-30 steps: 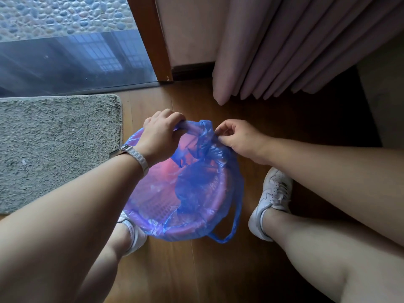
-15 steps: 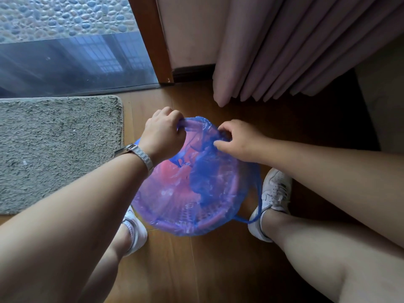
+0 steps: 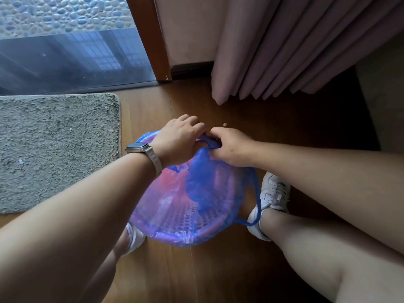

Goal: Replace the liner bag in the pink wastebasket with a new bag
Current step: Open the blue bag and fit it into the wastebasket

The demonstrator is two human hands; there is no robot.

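Note:
The pink wastebasket with perforated walls stands on the wooden floor between my feet. A translucent blue liner bag covers its mouth and is folded over the near rim. My left hand, with a watch on the wrist, and my right hand are side by side at the far rim. Both are closed on a bunched part of the bag's edge. A blue drawstring loop hangs off the basket's right side next to my right shoe.
A grey shaggy mat lies on the floor to the left. A glass door and wooden frame stand behind it. Pink curtains hang at the back right. My white shoes flank the basket.
My hands have come together at the far rim, gathering the bag's edge between them. The drawstring loop has swung from the near side round to the right.

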